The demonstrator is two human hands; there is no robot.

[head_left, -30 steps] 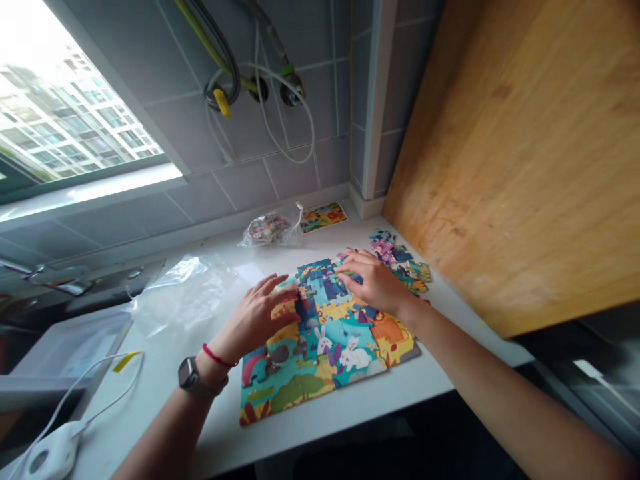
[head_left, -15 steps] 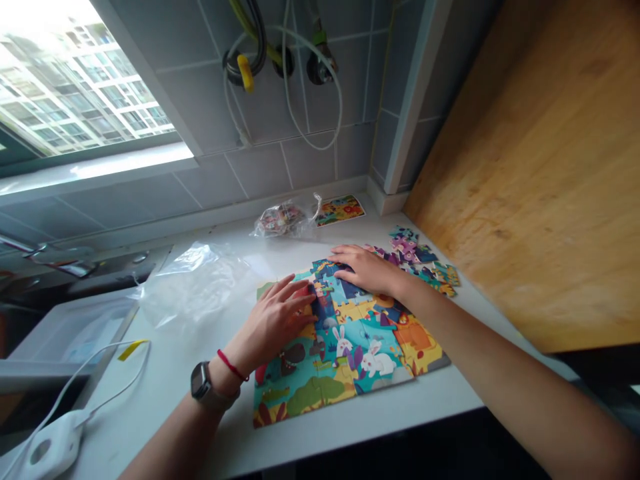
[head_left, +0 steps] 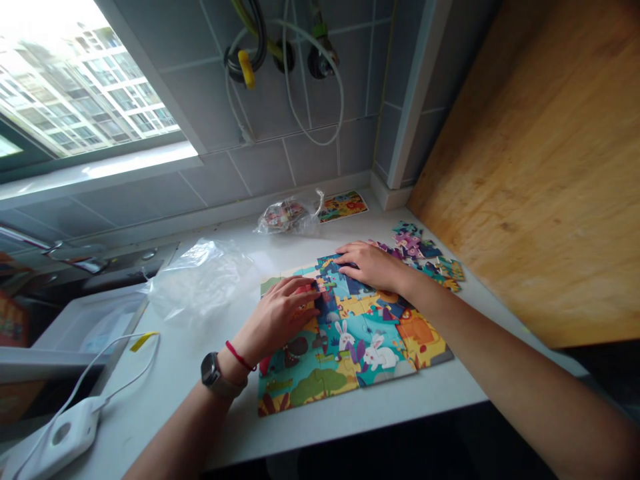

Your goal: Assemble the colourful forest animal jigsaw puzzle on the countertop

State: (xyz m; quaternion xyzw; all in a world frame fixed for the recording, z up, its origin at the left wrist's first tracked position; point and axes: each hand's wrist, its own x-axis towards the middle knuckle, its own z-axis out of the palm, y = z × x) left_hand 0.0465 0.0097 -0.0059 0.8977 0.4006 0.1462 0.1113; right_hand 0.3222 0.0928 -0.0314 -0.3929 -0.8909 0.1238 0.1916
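Observation:
A partly joined jigsaw puzzle [head_left: 360, 347] with rabbits and bright animal scenes lies on the white countertop [head_left: 160, 393]. My left hand [head_left: 280, 313] rests on its upper left area, fingertips against a dark blue piece [head_left: 323, 303]. Whether those fingers grip that piece, I cannot tell. My right hand [head_left: 373, 267] lies flat on the puzzle's top edge, fingers spread and holding nothing. Loose puzzle pieces [head_left: 425, 250] are heaped just beyond it, and a small bag of pieces [head_left: 287, 217] and a picture card [head_left: 343, 205] lie near the wall.
A large wooden board [head_left: 525, 167] stands along the right side. A crumpled clear plastic bag [head_left: 200, 280] lies left of the puzzle. A white cable and white device [head_left: 65, 430] sit at lower left. Behind are a tiled wall with hoses [head_left: 285, 80] and a window [head_left: 85, 80].
My view has turned, so the scene sits further right than a second ago. My left hand has moved closer to the dark blue piece, and my right hand has settled on the top edge.

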